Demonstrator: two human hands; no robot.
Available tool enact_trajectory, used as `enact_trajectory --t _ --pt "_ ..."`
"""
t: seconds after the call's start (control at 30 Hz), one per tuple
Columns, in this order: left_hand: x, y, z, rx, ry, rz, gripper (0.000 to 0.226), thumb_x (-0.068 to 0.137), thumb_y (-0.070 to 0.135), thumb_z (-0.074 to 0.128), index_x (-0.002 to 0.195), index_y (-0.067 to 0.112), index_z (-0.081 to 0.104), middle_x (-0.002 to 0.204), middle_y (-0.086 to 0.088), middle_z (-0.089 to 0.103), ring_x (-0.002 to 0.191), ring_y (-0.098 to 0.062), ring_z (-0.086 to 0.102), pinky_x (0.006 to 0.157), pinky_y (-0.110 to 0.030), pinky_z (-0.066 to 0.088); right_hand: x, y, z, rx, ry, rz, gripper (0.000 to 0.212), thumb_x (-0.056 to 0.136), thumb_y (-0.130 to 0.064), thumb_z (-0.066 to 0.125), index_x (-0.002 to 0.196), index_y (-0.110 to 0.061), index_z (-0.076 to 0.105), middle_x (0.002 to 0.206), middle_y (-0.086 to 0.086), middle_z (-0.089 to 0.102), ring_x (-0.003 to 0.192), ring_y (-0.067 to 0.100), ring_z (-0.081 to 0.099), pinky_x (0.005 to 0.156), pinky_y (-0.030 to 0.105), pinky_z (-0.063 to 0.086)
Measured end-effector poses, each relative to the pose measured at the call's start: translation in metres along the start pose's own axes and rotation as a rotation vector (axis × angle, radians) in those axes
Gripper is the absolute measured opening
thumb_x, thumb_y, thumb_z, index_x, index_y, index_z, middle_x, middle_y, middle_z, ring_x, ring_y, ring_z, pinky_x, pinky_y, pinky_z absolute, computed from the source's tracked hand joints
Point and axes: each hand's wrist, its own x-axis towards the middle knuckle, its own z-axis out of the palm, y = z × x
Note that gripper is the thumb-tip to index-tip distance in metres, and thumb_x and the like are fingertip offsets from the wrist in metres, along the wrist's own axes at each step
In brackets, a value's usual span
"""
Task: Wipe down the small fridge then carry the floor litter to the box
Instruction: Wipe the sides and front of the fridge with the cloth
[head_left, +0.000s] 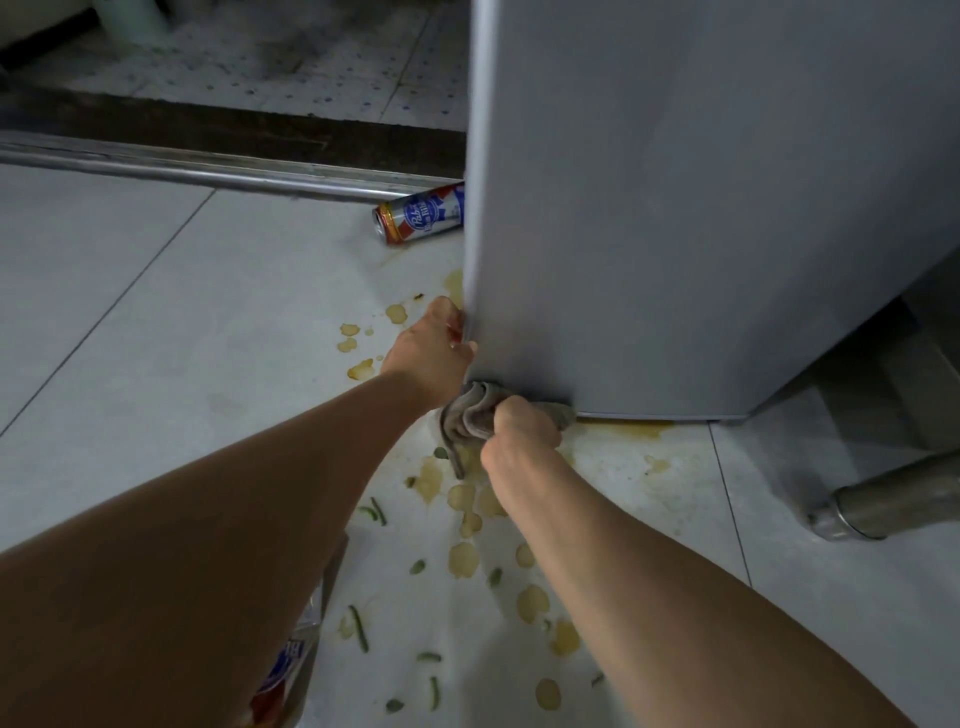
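Observation:
The small grey fridge (701, 208) fills the upper right, standing on the tiled floor. My left hand (434, 345) grips its lower left front edge, fingers curled round the corner. Just below, my right hand (524, 428) holds a bunched grey cloth (467, 415) pressed against the fridge's bottom corner. A beer can (421, 214) lies on its side on the floor behind the fridge's left edge, partly hidden by it. Green vegetable scraps (359, 626) and yellowish spill patches (462, 558) are scattered on the tiles under my arms.
A metal door track (208, 169) crosses the floor at the back. A metal leg with a round foot (872, 506) stands at the right. A printed plastic wrapper (291, 660) shows beneath my left forearm. No box is in view.

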Motion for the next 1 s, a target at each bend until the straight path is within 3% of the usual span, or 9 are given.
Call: enact_trajectory --t 0.13,0.27,0.37,0.5,0.6,0.7,0.87,1.0 --pt "-0.003 0.000 -0.014 -0.072 -0.081 -0.044 0.025 0.094 0.011 0.039 0.110 0.018 0.058 0.117 -0.010 0.061 0.105 -0.028 0.056 0.082 -0.033 0.045 -0.012 0.017 0.013 -0.019 -0.122 0.037 0.049 0.089 0.009 0.047 0.136 0.005 0.036 0.139 0.021 0.044 0.125 0.037 0.046 0.100 0.048 0.042" --pt "-0.014 0.005 -0.023 -0.094 -0.152 -0.040 0.036 0.098 0.016 0.036 0.128 0.024 0.053 0.130 -0.005 0.057 0.117 -0.024 0.052 0.101 -0.037 0.042 -0.030 0.022 0.012 -0.076 -0.299 0.041 0.045 0.089 0.009 0.051 0.132 0.001 0.043 0.133 0.022 0.051 0.120 0.035 0.052 0.100 0.048 0.044" --pt "-0.023 0.011 -0.030 -0.072 -0.099 -0.028 0.039 0.098 0.016 0.034 0.135 0.023 0.046 0.136 -0.006 0.051 0.121 -0.025 0.049 0.102 -0.038 0.042 -0.044 0.012 -0.003 -0.168 -0.352 0.008 0.035 0.089 0.003 0.054 0.124 0.000 0.051 0.124 0.018 0.058 0.112 0.032 0.057 0.095 0.047 0.048" --pt "-0.038 0.028 -0.046 -0.061 0.015 -0.030 0.041 0.095 0.009 0.038 0.133 0.021 0.045 0.133 -0.004 0.053 0.115 -0.026 0.053 0.092 -0.041 0.050 -0.050 -0.012 -0.035 -0.353 -0.218 -0.204 0.018 0.083 -0.001 0.061 0.098 -0.009 0.056 0.105 0.014 0.062 0.092 0.028 0.060 0.088 0.042 0.051" --pt "-0.054 0.045 -0.051 -0.026 0.074 0.001 0.040 0.093 0.014 0.046 0.132 0.021 0.045 0.129 -0.003 0.055 0.113 -0.024 0.054 0.089 -0.043 0.052 -0.054 -0.037 -0.062 -0.463 -0.163 -0.374 0.020 0.082 -0.006 0.060 0.102 -0.006 0.060 0.096 0.010 0.064 0.088 0.027 0.061 0.079 0.033 0.051" --pt "-0.067 0.068 -0.048 0.022 0.108 0.080 0.039 0.092 0.020 0.053 0.130 0.022 0.045 0.127 -0.002 0.056 0.111 -0.022 0.054 0.090 -0.036 0.050 -0.067 -0.069 -0.086 -0.515 -0.157 -0.554 0.029 0.085 -0.010 0.059 0.113 -0.006 0.057 0.110 0.013 0.065 0.098 0.031 0.062 0.090 0.043 0.051" --pt "-0.085 0.120 -0.037 0.083 0.144 0.243 0.038 0.089 0.024 0.058 0.126 0.025 0.047 0.123 0.002 0.057 0.110 -0.018 0.054 0.094 -0.031 0.043 -0.109 -0.133 -0.119 -0.372 -0.148 -0.843 0.044 0.089 -0.009 0.060 0.128 -0.018 0.040 0.108 0.003 0.055 0.095 0.020 0.058 0.089 0.033 0.051" --pt "-0.097 0.177 -0.036 0.134 0.169 0.442 0.042 0.089 0.023 0.058 0.129 0.024 0.044 0.128 0.002 0.055 0.116 -0.018 0.052 0.093 -0.032 0.042 -0.146 -0.184 -0.133 -0.271 -0.090 -1.078 0.042 0.088 -0.012 0.061 0.126 -0.018 0.045 0.118 0.008 0.056 0.105 0.026 0.059 0.094 0.042 0.050"
